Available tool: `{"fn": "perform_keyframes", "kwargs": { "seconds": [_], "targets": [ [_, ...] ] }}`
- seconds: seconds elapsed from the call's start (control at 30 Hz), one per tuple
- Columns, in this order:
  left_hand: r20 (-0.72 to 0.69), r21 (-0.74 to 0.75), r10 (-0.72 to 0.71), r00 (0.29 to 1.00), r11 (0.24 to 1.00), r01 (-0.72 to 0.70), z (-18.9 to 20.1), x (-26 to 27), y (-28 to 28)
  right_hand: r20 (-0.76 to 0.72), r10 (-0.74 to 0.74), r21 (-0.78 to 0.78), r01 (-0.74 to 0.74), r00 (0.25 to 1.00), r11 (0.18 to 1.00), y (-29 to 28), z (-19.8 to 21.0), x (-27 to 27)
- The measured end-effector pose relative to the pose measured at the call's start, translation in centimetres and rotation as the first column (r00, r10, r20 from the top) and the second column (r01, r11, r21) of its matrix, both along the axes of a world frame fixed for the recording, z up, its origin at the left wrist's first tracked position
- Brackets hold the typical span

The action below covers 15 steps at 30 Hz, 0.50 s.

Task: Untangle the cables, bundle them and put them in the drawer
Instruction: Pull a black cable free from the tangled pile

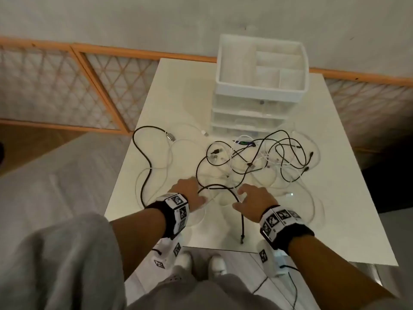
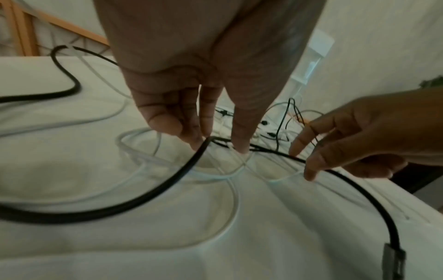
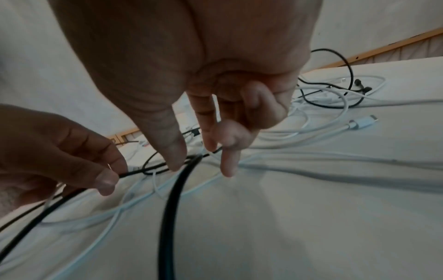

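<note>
A thick black cable (image 1: 218, 186) arches up off the white table (image 1: 183, 97) between my two hands. My left hand (image 1: 192, 193) pinches it at the left of the arch, between thumb and fingers (image 2: 167, 123). My right hand (image 1: 252, 198) pinches it at the right, thumb (image 3: 172, 151) against the cable (image 3: 170, 208). From there it drops to a plug (image 1: 242, 239) near the front edge. Several thin black and white cables form a tangle (image 1: 268, 157) behind my hands. A white drawer unit (image 1: 252, 113) with shut drawers stands at the back.
An open divided tray (image 1: 261, 63) tops the drawer unit. Loose white cables (image 1: 156, 168) and a black loop with a metal plug (image 1: 169, 136) lie on the table's left. A white plug (image 3: 362, 123) lies right of my hand. A grey couch (image 1: 55, 175) is left of the table.
</note>
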State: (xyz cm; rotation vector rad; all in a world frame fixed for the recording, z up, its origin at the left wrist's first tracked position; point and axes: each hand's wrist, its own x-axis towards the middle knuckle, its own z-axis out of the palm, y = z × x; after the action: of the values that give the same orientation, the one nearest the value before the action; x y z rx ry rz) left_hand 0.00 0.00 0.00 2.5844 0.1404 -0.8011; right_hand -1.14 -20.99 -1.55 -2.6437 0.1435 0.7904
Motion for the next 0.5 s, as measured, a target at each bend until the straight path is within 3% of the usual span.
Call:
{"fn": "perform_keyframes", "kwargs": {
  "seconds": [0.13, 0.2, 0.27, 0.33, 0.4, 0.5],
  "targets": [
    [-0.036, 0.163, -0.068, 0.997, 0.984, 0.073, -0.1, 0.1, -0.4, -0.029, 0.033, -0.026, -0.034, 0.999, 0.999, 0.7, -0.2, 0.5],
    [-0.029, 0.147, -0.113, 0.993, 0.982, 0.116, 0.4, 0.7, -0.5, 0.008, 0.044, -0.017, -0.044, 0.999, 0.999, 0.6, 0.5, 1.2],
    [0.031, 0.028, -0.112, 0.993, 0.993, 0.111, 1.6, 1.8, -0.4, 0.082, 0.022, -0.003, -0.021, 0.996, 1.0, -0.1, 2.0, 2.2],
    [0.053, -0.24, -0.009, 0.999, 0.97, 0.022, 3.7, 2.7, -0.3, 0.187, -0.018, 0.015, 0.015, 0.982, 1.0, -0.9, 4.4, 3.3],
    [0.1, -0.453, 0.054, 0.994, 0.892, -0.002, 6.6, 3.4, -0.8, 0.315, -0.078, 0.077, 0.057, 0.946, 0.995, -1.2, 7.4, 4.0],
    [0.282, -0.612, 0.049, 0.958, 0.779, 0.14, 11.3, 4.5, -2.1, 0.507, -0.116, 0.214, 0.006, 0.854, 0.977, -0.1, 12.2, 4.7]
  ]
}}
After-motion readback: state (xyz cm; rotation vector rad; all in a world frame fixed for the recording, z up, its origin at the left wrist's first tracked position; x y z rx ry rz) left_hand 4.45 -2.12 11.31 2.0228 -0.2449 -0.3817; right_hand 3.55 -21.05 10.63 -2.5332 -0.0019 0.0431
